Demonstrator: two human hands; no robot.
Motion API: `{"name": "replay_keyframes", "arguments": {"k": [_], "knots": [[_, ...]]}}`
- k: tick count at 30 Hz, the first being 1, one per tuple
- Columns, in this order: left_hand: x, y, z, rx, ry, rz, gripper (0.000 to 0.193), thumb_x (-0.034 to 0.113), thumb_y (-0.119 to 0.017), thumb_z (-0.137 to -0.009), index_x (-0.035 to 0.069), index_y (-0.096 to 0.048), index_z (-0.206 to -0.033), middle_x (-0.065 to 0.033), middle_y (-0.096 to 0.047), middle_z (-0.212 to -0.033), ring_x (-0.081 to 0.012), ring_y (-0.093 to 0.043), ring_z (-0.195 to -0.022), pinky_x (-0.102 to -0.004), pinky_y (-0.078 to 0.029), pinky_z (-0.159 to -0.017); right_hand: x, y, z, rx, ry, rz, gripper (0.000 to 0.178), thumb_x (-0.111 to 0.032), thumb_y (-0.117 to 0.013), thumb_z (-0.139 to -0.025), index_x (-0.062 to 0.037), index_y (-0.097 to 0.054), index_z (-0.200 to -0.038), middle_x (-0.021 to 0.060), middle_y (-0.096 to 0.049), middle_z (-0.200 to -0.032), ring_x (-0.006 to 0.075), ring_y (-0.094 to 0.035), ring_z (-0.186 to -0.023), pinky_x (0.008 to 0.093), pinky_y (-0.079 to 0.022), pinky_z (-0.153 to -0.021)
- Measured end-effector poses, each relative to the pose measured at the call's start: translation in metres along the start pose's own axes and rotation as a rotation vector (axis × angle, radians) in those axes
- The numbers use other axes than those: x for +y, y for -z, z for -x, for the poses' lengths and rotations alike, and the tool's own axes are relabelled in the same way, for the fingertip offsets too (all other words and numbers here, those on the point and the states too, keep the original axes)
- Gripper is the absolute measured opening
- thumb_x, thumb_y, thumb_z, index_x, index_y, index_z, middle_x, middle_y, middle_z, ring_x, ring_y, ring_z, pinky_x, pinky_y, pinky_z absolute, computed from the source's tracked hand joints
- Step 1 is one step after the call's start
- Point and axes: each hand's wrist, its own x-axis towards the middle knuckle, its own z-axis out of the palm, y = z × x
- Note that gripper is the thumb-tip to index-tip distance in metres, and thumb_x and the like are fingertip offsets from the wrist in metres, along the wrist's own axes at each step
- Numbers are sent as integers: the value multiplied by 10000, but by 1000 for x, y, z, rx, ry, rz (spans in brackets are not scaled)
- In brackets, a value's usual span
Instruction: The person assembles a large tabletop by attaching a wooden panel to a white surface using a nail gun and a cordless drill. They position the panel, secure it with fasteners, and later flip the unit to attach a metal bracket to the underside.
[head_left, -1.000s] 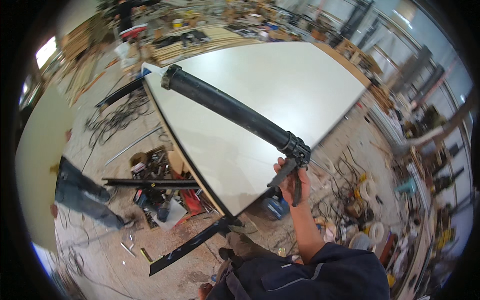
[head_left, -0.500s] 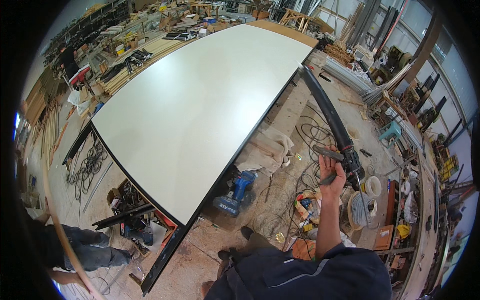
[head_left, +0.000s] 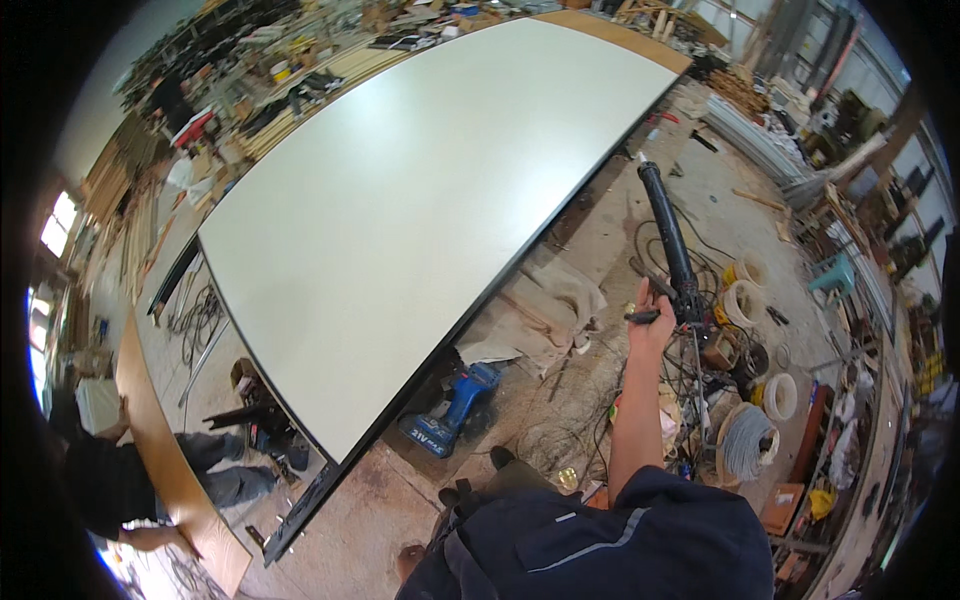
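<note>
My right hand (head_left: 652, 318) is closed around the handle of a caulking gun (head_left: 668, 225) with a long black barrel. The gun points away from me, its pale nozzle close to the right edge of a large white panel (head_left: 400, 220). A gap shows between the nozzle and that dark-framed edge. At the lower edge, beside my dark jacket, a small bit of what looks like my left hand (head_left: 409, 558) shows; its fingers cannot be made out. On the floor under the panel's near right side lies a blue cordless power tool (head_left: 450, 408), nearest to my feet.
At the left, a person's hands hold a long wooden board (head_left: 160, 440). A cloth (head_left: 545, 310) lies beside the panel. Buckets (head_left: 778, 397), a coil of grey cable (head_left: 746, 442) and loose cords crowd the floor at right. A teal stool (head_left: 832, 272) stands farther off.
My right hand has shifted slightly left and up with the caulking gun, whose nozzle now sits lower in view. The view has turned a little. The person at left has tilted the board, showing its broad face.
</note>
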Motion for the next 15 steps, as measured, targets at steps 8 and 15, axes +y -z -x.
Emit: {"name": "replay_keyframes", "arguments": {"k": [8,15], "knots": [[-2,5,49,-22,3,-1,364,357,-625,-871,31,-771,-941,-244,-735,-909,-403,-714,-908,-461,-545,-800,103,40,-138,62,-199,134,399,-162,-422,-1023,109,-520,-1298,271,-623,-1282,400,-615,-1216,508,-497,-1095],[-7,-14,102,116,89,151,375,346,-644,-912,28,-766,-1070,-250,-732,-1022,-405,-701,-1017,-452,-540,-888,191,38,-157,123,-693,378,791,-585,-611,-964,40,-454,-1423,250,-502,-1418,391,-509,-1295,530,-496,-1064]]}}
